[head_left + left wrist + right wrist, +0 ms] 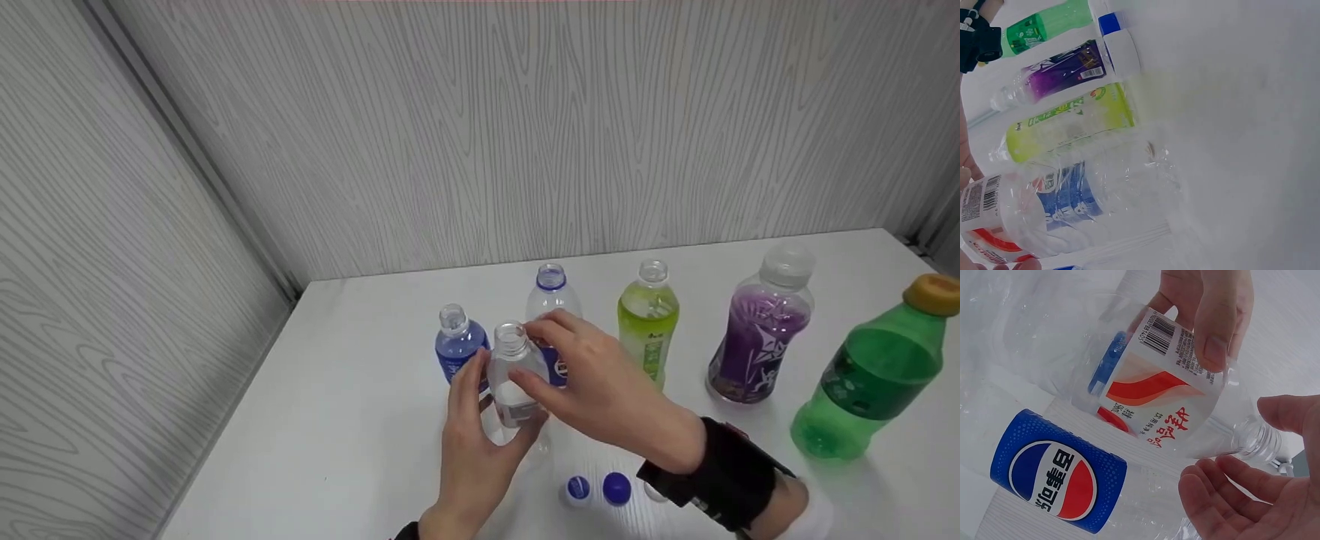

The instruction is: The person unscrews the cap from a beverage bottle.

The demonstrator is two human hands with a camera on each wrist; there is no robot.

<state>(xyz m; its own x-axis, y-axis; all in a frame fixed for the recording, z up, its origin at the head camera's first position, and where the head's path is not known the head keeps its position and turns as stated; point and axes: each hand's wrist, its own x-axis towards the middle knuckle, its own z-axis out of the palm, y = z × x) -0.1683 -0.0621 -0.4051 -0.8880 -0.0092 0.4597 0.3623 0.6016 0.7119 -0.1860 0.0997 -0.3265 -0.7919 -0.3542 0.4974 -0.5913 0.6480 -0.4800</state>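
Observation:
My left hand (476, 450) grips a clear plastic water bottle (1157, 391) with a red and white label, thumb on one side and fingers on the other. The bottle's mouth (511, 334) has no cap on it. My right hand (592, 375) is beside the neck, thumb and fingers spread apart around it with nothing pinched between them. Behind the held bottle stand an uncapped Pepsi bottle (1058, 472) with a blue label and, to the left, an uncapped blue-labelled bottle (459, 349).
An uncapped yellow-green bottle (649, 315), a purple drink bottle (761, 337) and a green bottle (874, 375) with an orange cap stand rightward. A blue-and-white cap (577, 489), a dark blue cap (616, 489) and a partly hidden white cap (654, 492) lie on the white table (337, 420). Panel walls (480, 135) enclose it.

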